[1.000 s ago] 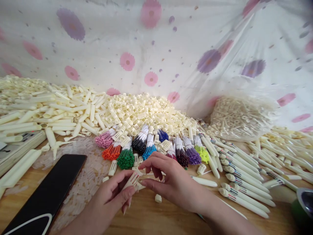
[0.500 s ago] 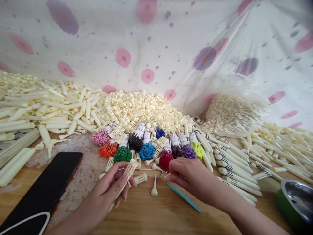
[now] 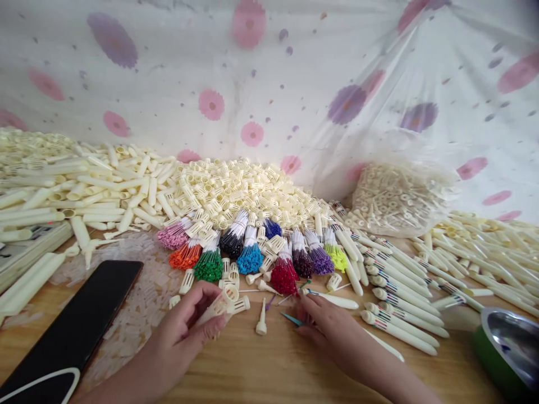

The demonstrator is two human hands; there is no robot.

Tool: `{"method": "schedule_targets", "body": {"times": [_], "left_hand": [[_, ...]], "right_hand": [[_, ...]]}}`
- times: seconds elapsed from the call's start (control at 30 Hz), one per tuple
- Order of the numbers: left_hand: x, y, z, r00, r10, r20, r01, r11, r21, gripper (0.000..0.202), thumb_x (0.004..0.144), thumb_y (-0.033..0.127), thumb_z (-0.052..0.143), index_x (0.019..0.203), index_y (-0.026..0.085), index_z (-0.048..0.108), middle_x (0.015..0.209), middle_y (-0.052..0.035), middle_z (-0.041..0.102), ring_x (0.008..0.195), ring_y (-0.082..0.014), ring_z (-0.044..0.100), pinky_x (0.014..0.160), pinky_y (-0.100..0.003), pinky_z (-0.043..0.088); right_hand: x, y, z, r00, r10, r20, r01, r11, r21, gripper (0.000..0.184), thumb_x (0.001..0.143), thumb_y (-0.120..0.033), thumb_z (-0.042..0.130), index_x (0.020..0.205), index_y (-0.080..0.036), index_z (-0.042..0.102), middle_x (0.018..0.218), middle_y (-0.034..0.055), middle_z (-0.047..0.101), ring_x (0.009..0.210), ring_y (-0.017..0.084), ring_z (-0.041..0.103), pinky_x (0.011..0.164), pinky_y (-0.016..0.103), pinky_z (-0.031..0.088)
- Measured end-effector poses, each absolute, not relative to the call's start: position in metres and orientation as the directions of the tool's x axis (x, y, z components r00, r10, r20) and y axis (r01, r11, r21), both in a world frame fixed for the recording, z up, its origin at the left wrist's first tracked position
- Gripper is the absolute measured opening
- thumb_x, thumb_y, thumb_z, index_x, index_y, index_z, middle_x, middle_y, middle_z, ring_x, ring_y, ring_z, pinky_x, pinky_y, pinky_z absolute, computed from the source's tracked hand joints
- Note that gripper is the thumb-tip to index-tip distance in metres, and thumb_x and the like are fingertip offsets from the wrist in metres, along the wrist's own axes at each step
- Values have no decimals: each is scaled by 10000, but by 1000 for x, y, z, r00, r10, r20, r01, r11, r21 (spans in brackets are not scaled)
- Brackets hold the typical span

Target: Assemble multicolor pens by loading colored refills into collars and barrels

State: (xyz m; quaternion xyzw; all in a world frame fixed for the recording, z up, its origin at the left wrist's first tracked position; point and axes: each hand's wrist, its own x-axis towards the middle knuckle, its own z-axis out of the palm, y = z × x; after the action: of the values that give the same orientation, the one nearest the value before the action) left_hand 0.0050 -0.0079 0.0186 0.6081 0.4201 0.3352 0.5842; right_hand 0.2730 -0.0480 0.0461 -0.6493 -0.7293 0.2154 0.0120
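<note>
My left hand is closed around a cream slotted pen part, its round open end tilted up. Another slotted cap lies just beyond the fingers. Low over the table, my right hand closes on teal tweezers; only their pointed end shows, the rest hidden under the hand. Between the hands stands a cream cone-shaped part, with thin refills lying behind it. Bundles of colour-tipped refills, including red, green and blue, fan out behind.
Heaped cream pen parts cover the back. Filled pens lie in a row on the right, near a green-sided metal bowl. A clear bag of small parts sits behind. On the left are a black phone and clear plastic pieces.
My right hand has shifted slightly right and down, onto the tweezers. The pen part in my left hand has turned, showing its open end. A pen and a slotted cap show beyond my right hand.
</note>
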Motion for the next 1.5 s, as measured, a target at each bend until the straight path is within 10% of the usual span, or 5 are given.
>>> {"method": "schedule_targets", "body": {"times": [0.37, 0.67, 1.5], "left_hand": [[-4, 2, 19, 356, 861, 362, 134, -430, 893, 252, 768, 73, 614, 871, 299, 659, 877, 7, 658, 854, -178, 631, 776, -243, 482], [-3, 3, 15, 347, 881, 322, 229, -413, 882, 267, 745, 85, 648, 872, 319, 668, 869, 27, 693, 866, -165, 637, 789, -217, 497], [-2, 3, 20, 444, 824, 352, 404, -535, 742, 370, 777, 201, 644, 1069, 427, 667, 995, 58, 764, 890, -154, 706, 794, -195, 542]], "right_hand": [[249, -38, 100, -471, 799, 375, 694, 598, -402, 227, 916, -202, 499, 1140, -227, 467, 855, 31, 664, 731, 161, 608, 625, 257, 442], [227, -35, 95, -665, 663, 344, 643, 742, -187, 203, 916, -124, 423, 934, -121, 625, 773, 86, 675, 651, 192, 520, 539, 308, 352], [227, -32, 87, -658, 627, 417, 640, 758, -130, 192, 898, -86, 469, 748, -126, 583, 665, 16, 600, 584, 137, 420, 521, 271, 290]]}}
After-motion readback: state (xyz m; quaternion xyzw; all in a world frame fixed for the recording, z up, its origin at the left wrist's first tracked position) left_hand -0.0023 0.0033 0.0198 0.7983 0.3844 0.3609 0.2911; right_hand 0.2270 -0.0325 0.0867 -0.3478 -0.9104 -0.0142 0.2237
